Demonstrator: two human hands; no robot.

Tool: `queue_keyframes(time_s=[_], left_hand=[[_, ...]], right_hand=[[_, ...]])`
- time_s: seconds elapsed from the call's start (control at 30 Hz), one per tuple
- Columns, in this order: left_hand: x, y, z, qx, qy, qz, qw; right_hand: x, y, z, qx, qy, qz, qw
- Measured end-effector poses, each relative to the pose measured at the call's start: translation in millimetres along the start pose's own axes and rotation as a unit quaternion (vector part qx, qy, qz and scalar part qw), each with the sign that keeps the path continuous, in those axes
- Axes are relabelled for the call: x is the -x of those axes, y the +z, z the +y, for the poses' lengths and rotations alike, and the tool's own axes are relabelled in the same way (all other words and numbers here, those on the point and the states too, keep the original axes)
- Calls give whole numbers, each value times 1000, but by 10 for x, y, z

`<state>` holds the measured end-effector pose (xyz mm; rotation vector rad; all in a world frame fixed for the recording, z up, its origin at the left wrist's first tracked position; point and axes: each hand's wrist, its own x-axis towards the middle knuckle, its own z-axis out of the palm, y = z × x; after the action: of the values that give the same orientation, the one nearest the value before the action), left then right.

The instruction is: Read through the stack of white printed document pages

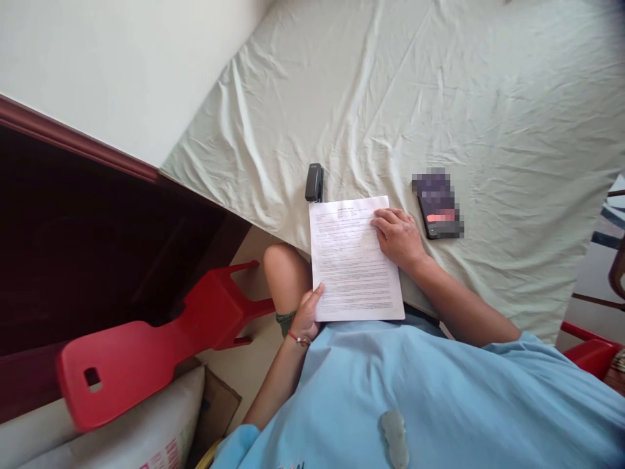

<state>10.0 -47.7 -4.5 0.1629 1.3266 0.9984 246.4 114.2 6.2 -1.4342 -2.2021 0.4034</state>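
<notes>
A stack of printed paper sheets (354, 273) reaches from the edge of the cloth-covered surface to just above my lap. My left hand (308, 311) grips its lower left edge, thumb on top and the other fingers hidden beneath. Across the upper right edge lies my right hand (399, 236), its fingers resting flat on the top sheet. Just beyond the paper's upper left corner stands a black stapler (314, 182), which neither hand touches. To the right of my right hand is a dark phone (434, 207), partly blurred out.
A wrinkled pale green cloth (342, 98) covers the surface ahead. On the left are a red plastic chair (127, 358), a dark wooden panel (88, 247) and a white sack (161, 423). Part of another red chair (593, 352) shows at right.
</notes>
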Motion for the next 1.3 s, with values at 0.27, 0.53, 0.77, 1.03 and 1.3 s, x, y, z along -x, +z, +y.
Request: queue_keyframes(time_s=[0.27,0.53,0.77,1.03,1.3], left_hand=[[18,82,-32,-64,11,-16,998],[187,99,-24,-96,55,-31,993],[143,54,-117,-145,60,-24,987],[104,-207,-42,-397,127,6,909],[219,-367,-57,-407,180,25,895]], right_hand=[[-2,-7,-5,-3,0,-1,1000],[33,5,-6,24,-1,13,1000],[30,-11,-13,36,8,3,999],[37,-39,-47,9,19,-19,1000],[15,-72,-70,-11,42,-33,999]])
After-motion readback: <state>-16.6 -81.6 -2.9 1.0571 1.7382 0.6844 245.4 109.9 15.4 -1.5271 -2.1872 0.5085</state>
